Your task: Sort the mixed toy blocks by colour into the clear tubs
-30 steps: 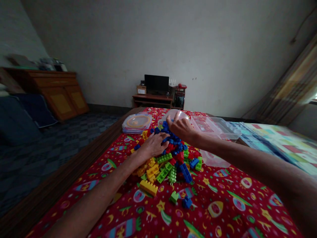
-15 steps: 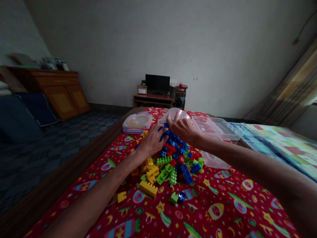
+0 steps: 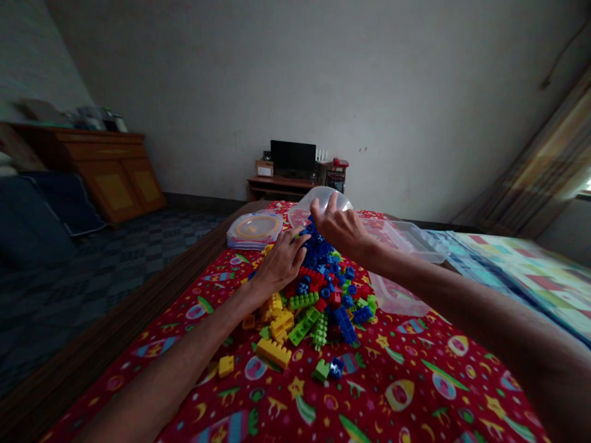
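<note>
A heap of toy building blocks point(image 3: 303, 300) in blue, red, green and yellow lies on the red patterned cloth point(image 3: 406, 357). Behind the heap, a round-edged clear plastic container point(image 3: 305, 206) is tipped up, with blue blocks point(image 3: 318, 249) bunched in front of it. My right hand point(image 3: 341, 229) grips the container, its fingers over the near side; part of the grip is hidden. My left hand point(image 3: 282, 259) rests at the left side of the heap by the blue blocks, fingers loosely stretched and apart, holding nothing I can see.
Stacked clear lids point(image 3: 255, 231) sit at the far left of the cloth. To the right stand other clear containers point(image 3: 406, 240), one lying nearer point(image 3: 397, 295). Single blocks, such as a yellow one point(image 3: 226, 366), lie toward me. A bed point(image 3: 517, 258) adjoins on the right.
The clear container has risen and tipped up further in my right hand. More blue blocks show in front of it. My left hand has shifted slightly toward me and left.
</note>
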Demonstrator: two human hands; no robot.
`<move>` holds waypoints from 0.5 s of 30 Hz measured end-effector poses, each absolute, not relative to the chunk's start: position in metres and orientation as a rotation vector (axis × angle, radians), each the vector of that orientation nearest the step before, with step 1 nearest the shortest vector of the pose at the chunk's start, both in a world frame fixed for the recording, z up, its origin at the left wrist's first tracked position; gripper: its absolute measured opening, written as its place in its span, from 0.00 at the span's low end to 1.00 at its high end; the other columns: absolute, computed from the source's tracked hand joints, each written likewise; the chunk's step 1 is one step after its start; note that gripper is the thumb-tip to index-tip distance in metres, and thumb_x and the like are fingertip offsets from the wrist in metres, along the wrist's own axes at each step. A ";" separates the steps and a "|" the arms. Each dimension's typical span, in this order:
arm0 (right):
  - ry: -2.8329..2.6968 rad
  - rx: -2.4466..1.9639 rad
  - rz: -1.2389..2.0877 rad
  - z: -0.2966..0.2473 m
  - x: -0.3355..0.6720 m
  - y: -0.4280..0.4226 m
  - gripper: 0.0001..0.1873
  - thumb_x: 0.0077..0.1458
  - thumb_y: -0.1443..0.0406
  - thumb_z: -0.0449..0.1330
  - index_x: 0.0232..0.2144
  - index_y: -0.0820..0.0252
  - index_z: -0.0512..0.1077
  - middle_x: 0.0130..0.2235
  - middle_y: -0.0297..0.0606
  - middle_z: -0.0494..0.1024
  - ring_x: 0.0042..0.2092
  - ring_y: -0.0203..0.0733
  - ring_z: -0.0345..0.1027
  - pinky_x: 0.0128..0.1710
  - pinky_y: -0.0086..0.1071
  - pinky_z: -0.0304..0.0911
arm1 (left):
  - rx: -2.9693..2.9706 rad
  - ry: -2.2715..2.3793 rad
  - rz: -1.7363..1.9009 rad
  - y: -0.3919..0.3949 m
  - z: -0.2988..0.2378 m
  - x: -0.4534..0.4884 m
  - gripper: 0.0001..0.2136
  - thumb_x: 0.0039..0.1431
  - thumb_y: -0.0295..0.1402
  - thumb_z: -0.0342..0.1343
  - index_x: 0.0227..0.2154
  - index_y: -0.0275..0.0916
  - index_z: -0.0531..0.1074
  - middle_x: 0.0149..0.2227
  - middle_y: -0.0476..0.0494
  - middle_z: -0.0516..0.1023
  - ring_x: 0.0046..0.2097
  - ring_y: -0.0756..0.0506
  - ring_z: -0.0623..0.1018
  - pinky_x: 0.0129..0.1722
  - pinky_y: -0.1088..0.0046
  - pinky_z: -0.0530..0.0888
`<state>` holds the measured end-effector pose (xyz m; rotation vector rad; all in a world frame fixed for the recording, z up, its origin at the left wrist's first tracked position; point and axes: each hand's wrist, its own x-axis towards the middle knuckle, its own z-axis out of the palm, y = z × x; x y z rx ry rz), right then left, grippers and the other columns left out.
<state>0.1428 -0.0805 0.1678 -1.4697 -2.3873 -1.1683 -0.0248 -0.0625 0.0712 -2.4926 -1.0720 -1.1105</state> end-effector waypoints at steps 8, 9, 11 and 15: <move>-2.561 -1.357 -1.080 0.163 0.131 -0.100 0.29 0.61 0.75 0.38 0.65 0.72 0.48 0.61 0.73 0.55 0.43 0.52 0.75 0.35 0.38 0.70 | -2.633 -1.017 -0.945 -0.058 0.067 -0.024 0.18 0.67 0.33 0.39 0.54 0.37 0.67 0.61 0.37 0.62 0.63 0.38 0.59 0.63 0.51 0.57; -2.589 -1.341 -1.054 0.162 0.130 -0.100 0.30 0.61 0.76 0.37 0.65 0.71 0.48 0.62 0.73 0.55 0.42 0.51 0.75 0.35 0.38 0.70 | -2.663 -1.023 -0.923 -0.056 0.065 -0.024 0.18 0.67 0.33 0.38 0.53 0.37 0.68 0.60 0.37 0.65 0.62 0.38 0.62 0.62 0.53 0.59; -2.626 -1.332 -1.024 0.161 0.129 -0.098 0.30 0.61 0.76 0.36 0.64 0.70 0.50 0.62 0.71 0.55 0.42 0.50 0.75 0.36 0.38 0.70 | -2.727 -1.017 -0.872 -0.055 0.062 -0.023 0.19 0.67 0.33 0.38 0.52 0.37 0.70 0.56 0.37 0.69 0.58 0.40 0.67 0.60 0.56 0.63; -2.530 -1.420 -1.085 0.160 0.135 -0.085 0.29 0.61 0.75 0.39 0.64 0.73 0.49 0.61 0.74 0.56 0.42 0.52 0.75 0.34 0.37 0.69 | -2.772 -1.061 -0.723 -0.062 0.063 -0.022 0.18 0.68 0.36 0.38 0.51 0.41 0.71 0.55 0.41 0.72 0.56 0.41 0.69 0.61 0.53 0.59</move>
